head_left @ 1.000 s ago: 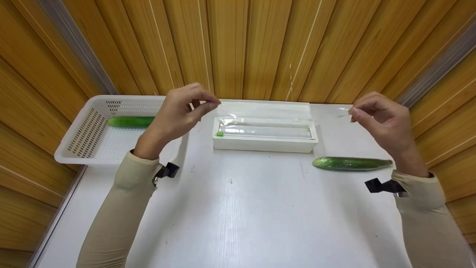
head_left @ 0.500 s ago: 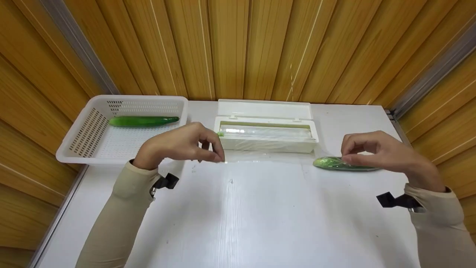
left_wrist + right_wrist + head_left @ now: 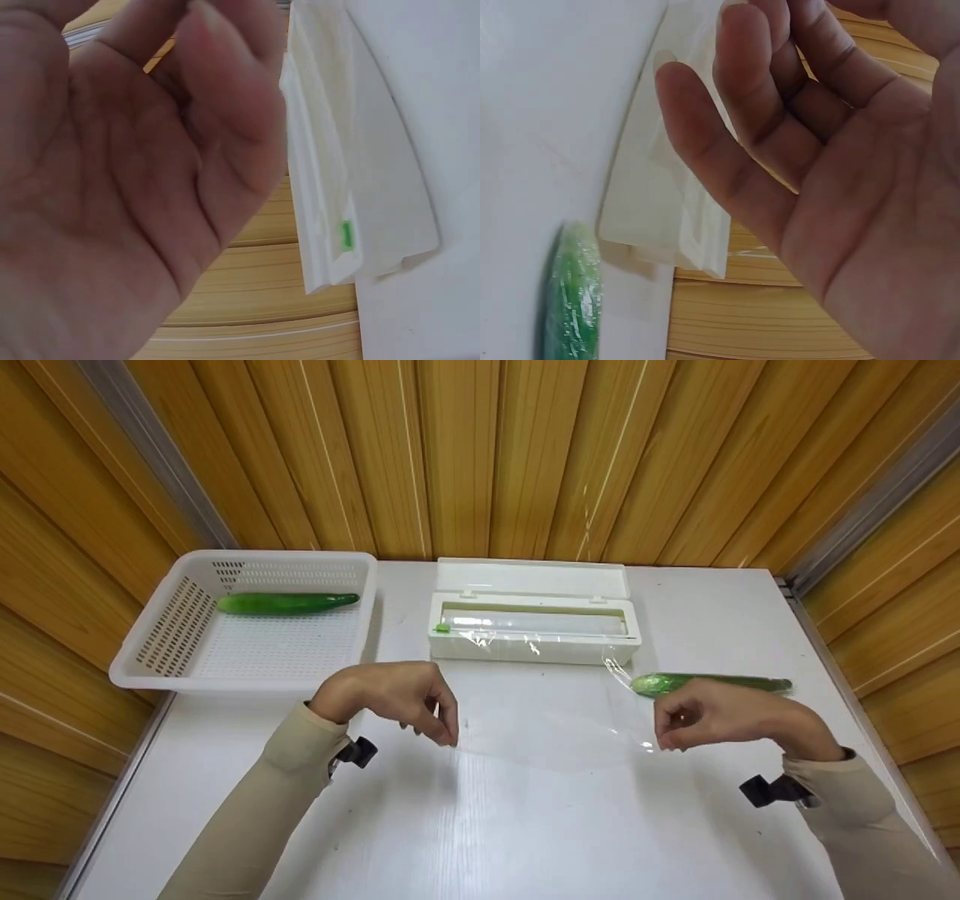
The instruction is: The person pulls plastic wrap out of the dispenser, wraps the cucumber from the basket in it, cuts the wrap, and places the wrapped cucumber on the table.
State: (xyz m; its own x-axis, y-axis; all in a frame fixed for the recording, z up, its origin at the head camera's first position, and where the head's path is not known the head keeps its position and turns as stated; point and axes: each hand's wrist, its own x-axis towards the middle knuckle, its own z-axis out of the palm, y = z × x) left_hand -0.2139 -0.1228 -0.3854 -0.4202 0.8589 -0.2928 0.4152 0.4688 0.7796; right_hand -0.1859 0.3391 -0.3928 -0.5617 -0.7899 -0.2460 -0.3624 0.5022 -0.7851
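A clear sheet of plastic wrap (image 3: 547,735) stretches from the roll (image 3: 536,622) in the white dispenser box (image 3: 536,651) toward me. My left hand (image 3: 397,696) pinches its near left corner between thumb and finger. The near right corner is pinched by my right hand (image 3: 716,716), which is just in front of a wrapped cucumber (image 3: 750,683) and hides part of it. In the right wrist view, shiny film shows on that cucumber (image 3: 576,300). The dispenser's lid (image 3: 532,576) stands open at the back, and a green slider (image 3: 442,628) sits at its left end.
At the left stands a white perforated basket (image 3: 172,684) with an unwrapped-looking cucumber (image 3: 289,603) lying in it. Wood-patterned panels (image 3: 461,457) rise behind and beside the white table (image 3: 525,832).
Both hands have come down and toward me from above the dispenser, drawing the plastic wrap out over the table. The dispenser, basket and cucumbers have stayed in place.
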